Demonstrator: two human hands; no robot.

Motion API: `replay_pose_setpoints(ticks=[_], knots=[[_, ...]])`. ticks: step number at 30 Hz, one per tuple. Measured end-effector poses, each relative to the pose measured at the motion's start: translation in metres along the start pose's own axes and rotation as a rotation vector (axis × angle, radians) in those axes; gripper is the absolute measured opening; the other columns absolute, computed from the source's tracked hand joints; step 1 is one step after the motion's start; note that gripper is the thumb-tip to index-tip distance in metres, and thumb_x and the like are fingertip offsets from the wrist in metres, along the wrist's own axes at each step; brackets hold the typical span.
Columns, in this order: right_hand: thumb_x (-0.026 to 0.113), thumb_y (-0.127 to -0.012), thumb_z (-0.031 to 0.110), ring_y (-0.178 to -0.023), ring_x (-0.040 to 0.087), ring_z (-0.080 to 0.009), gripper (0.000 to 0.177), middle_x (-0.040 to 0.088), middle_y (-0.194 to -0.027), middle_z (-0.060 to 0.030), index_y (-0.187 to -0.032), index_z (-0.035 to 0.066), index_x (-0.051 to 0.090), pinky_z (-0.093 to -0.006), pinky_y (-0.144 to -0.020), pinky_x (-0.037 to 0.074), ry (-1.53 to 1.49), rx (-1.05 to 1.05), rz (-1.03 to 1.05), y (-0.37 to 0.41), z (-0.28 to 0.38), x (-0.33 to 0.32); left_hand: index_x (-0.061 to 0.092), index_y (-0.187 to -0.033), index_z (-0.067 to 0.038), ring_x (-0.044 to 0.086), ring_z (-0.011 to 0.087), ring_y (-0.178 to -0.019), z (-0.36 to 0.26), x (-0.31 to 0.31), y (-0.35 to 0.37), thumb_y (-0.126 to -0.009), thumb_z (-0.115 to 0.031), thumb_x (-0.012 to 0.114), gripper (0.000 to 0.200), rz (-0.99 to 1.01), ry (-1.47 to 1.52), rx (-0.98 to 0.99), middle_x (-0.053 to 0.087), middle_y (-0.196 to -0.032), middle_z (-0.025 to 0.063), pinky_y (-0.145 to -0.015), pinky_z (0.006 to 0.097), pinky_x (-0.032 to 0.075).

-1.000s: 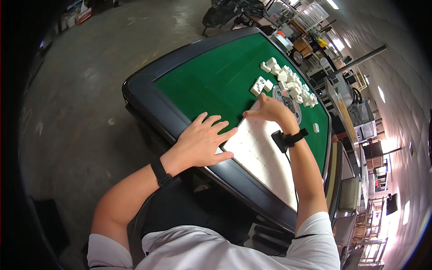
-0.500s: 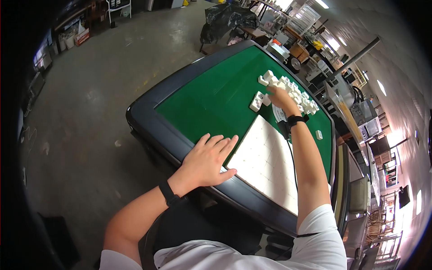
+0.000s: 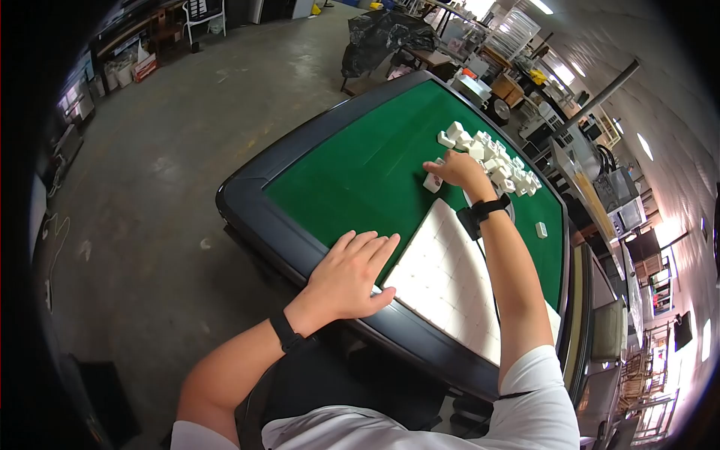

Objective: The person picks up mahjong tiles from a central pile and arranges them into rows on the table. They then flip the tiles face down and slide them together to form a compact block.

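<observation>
My left hand [image 3: 349, 277] lies with its fingers spread on the table's dark rim and green felt, beside the near left corner of a flat block of white tiles [image 3: 442, 274] laid in rows. Farther out, my right hand [image 3: 459, 171] reaches over the felt, its fingers curled down at a white tile [image 3: 433, 182] with dark markings. Whether the fingers grip a tile is hidden. Just beyond that hand lies a loose heap of white tiles [image 3: 499, 161]. A dark cable runs across the block below my right wrist.
The green-topped table [image 3: 345, 161] has a raised dark rim. One lone tile [image 3: 541, 229] lies near its right side. A black plastic-covered object [image 3: 386, 37] stands beyond the far edge. Shelves, boxes and benches line the right.
My right hand has shifted slightly left and nearer, over the marked tiles beside the heap. The view has moved a little. My left hand keeps its place on the rim.
</observation>
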State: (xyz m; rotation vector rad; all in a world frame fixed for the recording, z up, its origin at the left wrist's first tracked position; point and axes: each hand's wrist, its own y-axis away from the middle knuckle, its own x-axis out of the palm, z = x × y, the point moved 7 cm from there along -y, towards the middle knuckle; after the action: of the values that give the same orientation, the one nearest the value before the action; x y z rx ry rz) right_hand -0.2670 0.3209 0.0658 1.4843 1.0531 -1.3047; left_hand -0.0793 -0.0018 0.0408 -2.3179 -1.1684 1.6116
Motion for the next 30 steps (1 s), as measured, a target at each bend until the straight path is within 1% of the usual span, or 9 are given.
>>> replay_pose_setpoints(ticks=[3, 5, 6, 11, 14, 17, 19, 24, 30], knots=[[0.073, -0.092, 0.066, -0.107, 0.079, -0.0371, 0.067, 0.083, -0.108, -0.0163, -0.106, 0.001, 0.08, -0.0463, -0.094, 0.063, -0.068, 0.116, 0.011, 0.0, 0.001, 0.015, 0.05, -0.158, 0.004, 0.056, 0.0385, -0.142, -0.003, 0.0, -0.002, -0.091, -0.039, 0.074, 0.083, 0.001, -0.008, -0.001, 0.063, -0.147, 0.022, -0.126, 0.0529, 0.037], [0.078, -0.092, 0.055, -0.108, 0.079, -0.0371, 0.06, 0.082, -0.108, -0.0194, -0.104, -0.004, 0.077, -0.0449, -0.094, 0.064, 0.017, 0.128, -0.174, -0.009, 0.003, 0.016, 0.051, -0.157, 0.004, 0.056, 0.0383, -0.142, -0.001, 0.001, -0.001, -0.091, -0.038, 0.074, 0.082, -0.003, -0.021, -0.02, 0.063, -0.148, 0.0215, -0.126, 0.053, 0.038], [0.079, -0.092, 0.04, -0.106, 0.079, -0.0382, 0.053, 0.081, -0.107, -0.022, -0.109, -0.009, 0.074, -0.0442, -0.092, 0.065, -0.025, 0.112, -0.125, -0.007, 0.007, 0.011, 0.051, -0.157, 0.004, 0.056, 0.0383, -0.142, 0.0, 0.0, 0.0, -0.091, -0.038, 0.074, 0.082, -0.006, -0.033, -0.026, 0.063, -0.148, 0.0215, -0.126, 0.053, 0.038], [0.071, -0.092, 0.025, -0.092, 0.081, -0.0375, 0.034, 0.082, -0.105, -0.0216, -0.107, -0.006, 0.076, -0.0435, -0.084, 0.066, 0.016, 0.055, -0.17, -0.035, -0.004, 0.017, 0.052, -0.156, 0.004, 0.057, 0.0379, -0.142, 0.0, 0.0, 0.001, -0.09, -0.035, 0.074, 0.08, -0.027, 0.0, -0.007, 0.063, -0.149, 0.0206, -0.125, 0.0533, 0.04], [0.064, -0.095, 0.021, -0.071, 0.079, -0.0289, 0.039, 0.08, -0.096, -0.0169, -0.128, 0.002, 0.074, -0.038, -0.07, 0.065, -0.386, 0.157, 0.085, -0.032, -0.027, 0.021, 0.052, -0.156, 0.004, 0.057, 0.0378, -0.142, 0.0, -0.001, 0.001, -0.089, -0.035, 0.074, 0.08, -0.032, -0.005, -0.006, 0.063, -0.149, 0.0204, -0.124, 0.0532, 0.04], [0.065, -0.098, 0.021, -0.067, 0.074, -0.0236, 0.043, 0.073, -0.084, -0.015, -0.135, 0.0, 0.067, -0.0342, -0.066, 0.062, -0.547, 0.054, -0.012, -0.012, -0.042, 0.011, 0.052, -0.156, 0.004, 0.057, 0.0379, -0.142, 0.001, -0.001, 0.003, -0.089, -0.035, 0.074, 0.08, -0.045, 0.001, -0.007, 0.063, -0.149, 0.0204, -0.125, 0.0532, 0.04], [0.069, -0.099, 0.021, -0.067, 0.071, -0.0204, 0.042, 0.071, -0.09, -0.0109, -0.137, 0.003, 0.065, -0.0335, -0.066, 0.061, -0.554, 0.05, 0.033, -0.003, -0.057, 0.013, 0.052, -0.156, 0.004, 0.057, 0.0379, -0.142, 0.001, -0.001, 0.003, -0.09, -0.035, 0.074, 0.08, -0.06, 0.011, -0.012, 0.063, -0.148, 0.0203, -0.124, 0.0533, 0.04], [0.073, -0.097, 0.012, -0.085, 0.068, -0.0111, 0.037, 0.071, -0.099, -0.0011, -0.134, 0.006, 0.067, -0.0263, -0.079, 0.056, -1.007, -0.022, 0.169, 0.039, -0.071, 0.031, 0.054, -0.154, 0.005, 0.056, 0.0382, -0.143, 0.001, 0.0, 0.002, -0.09, -0.034, 0.074, 0.078, -0.045, 0.013, -0.017, 0.063, -0.148, 0.0208, -0.124, 0.0541, 0.041], [0.072, -0.096, 0.006, -0.085, 0.062, -0.0101, 0.027, 0.065, -0.097, 0.0016, -0.123, 0.005, 0.071, -0.0252, -0.077, 0.051, -0.782, -0.045, 0.221, 0.056, -0.083, 0.018, 0.055, -0.153, 0.005, 0.056, 0.0384, -0.143, 0.002, 0.0, 0.004, -0.09, -0.033, 0.073, 0.076, -0.067, 0.012, -0.017, 0.064, -0.148, 0.0208, -0.124, 0.0537, 0.04]])
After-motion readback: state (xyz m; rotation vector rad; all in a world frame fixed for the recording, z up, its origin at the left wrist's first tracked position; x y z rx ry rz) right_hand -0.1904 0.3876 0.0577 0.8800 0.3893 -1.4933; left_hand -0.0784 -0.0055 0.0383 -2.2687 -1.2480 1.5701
